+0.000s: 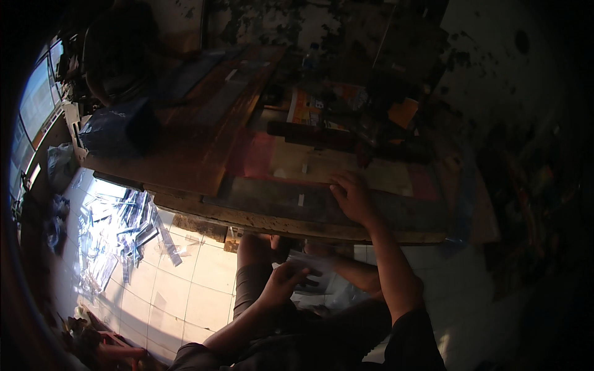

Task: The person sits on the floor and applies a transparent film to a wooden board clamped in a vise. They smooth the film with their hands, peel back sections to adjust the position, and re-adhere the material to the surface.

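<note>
My right hand [352, 195] reaches over the low worktable, its fingertips at the near edge of a pale yellow sheet [334, 163]. Its fingers look slightly bent and apart, and nothing shows in them. Down by my lap, my left hand [286, 279] is closed with its fingers bent, at the edge of a thin clear plastic bag [314, 263]. More clear plastic [340, 293] lies across my legs. On the table, a dark bar [309, 134] crosses just beyond the yellow sheet, and pink-red material [252, 153] shows at its left end.
A brown board [185, 145] covers the table's left side, with a dark blue package [117, 127] on it. The thick wooden table edge [266, 224] runs before my knees. Many plastic strips [127, 232] lie scattered on the tiled floor at left. A person [120, 52] sits at far left.
</note>
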Motion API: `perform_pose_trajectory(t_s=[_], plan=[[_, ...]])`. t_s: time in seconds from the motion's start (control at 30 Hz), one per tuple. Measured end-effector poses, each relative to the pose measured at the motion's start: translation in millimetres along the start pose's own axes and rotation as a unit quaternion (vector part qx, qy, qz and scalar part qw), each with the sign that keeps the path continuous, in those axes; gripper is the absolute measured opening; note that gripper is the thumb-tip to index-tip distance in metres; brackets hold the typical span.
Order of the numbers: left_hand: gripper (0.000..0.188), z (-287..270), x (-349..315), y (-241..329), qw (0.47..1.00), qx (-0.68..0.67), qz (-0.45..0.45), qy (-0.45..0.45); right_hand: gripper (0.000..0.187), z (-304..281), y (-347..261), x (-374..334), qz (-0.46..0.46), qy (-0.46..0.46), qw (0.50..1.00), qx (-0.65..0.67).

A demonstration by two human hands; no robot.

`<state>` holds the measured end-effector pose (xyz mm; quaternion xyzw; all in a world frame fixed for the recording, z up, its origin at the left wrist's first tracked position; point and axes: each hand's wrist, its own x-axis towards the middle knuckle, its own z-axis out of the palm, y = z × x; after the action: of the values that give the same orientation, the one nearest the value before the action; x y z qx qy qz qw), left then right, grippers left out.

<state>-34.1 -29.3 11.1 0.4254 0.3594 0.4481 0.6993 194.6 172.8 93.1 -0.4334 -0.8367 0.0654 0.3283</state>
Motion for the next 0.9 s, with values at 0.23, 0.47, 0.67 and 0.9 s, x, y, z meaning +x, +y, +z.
perform_pose_trajectory(t_s=[0.23, 0.47, 0.67, 0.9], plan=[[0.027, 2, 0, 4, 1.000, -0.008, -0.022, -0.013, 0.032, 9, 10, -7, 0.005, 0.014, 1.000, 0.001], [0.026, 8, 4, 7, 1.000, 0.003, -0.004, -0.015, 0.038, 10, 12, 0, 0.007, 0.005, 1.000, -0.028], [0.026, 9, 6, 11, 1.000, 0.014, -0.015, -0.013, 0.040, 12, 16, 0, 0.002, -0.001, 0.999, -0.035], [0.027, 6, 7, 9, 1.000, 0.022, 0.002, -0.007, 0.042, 13, 11, -1, 0.013, -0.008, 0.999, -0.040]])
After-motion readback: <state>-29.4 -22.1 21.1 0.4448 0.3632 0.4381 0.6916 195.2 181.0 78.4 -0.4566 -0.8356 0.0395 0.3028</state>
